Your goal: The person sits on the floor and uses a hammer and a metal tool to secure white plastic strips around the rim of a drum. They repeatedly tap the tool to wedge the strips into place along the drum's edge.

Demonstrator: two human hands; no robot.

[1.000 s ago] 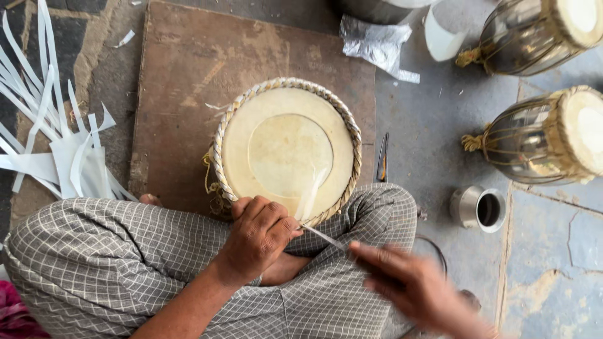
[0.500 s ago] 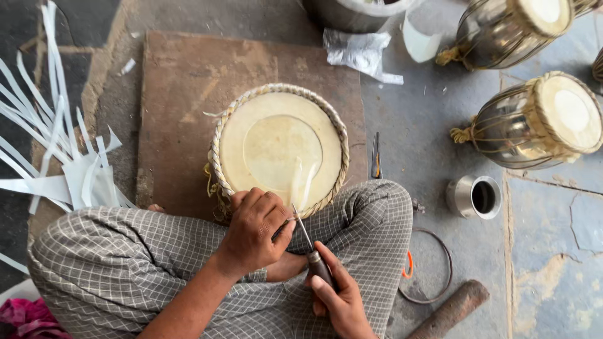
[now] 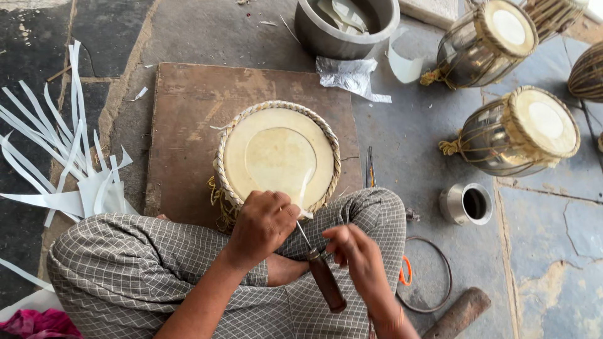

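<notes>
Pale rawhide covers the drum [image 3: 277, 157], which stands head-up on a brown wooden board [image 3: 188, 113] just in front of the person's crossed legs, its rim bound with a braided cord. The left hand [image 3: 264, 224] is curled shut at the near edge of the drumhead, fingers pinching a thin translucent strip of skin [image 3: 306, 182] that runs up across the head. The right hand [image 3: 355, 254] is loosely closed around the dark wooden handle of a knife [image 3: 320, 270], fingertips and thumb at its upper end; the thin blade slants up to meet the strip right beside the left hand. Compared with half a second ago, the right hand has slid higher on the handle, leaving the butt end bare, while the left hand has kept its place at the rim. White cut strips [image 3: 56, 157] lie fanned out on the floor to the left, and a small metal cup [image 3: 468, 204] stands to the right.
</notes>
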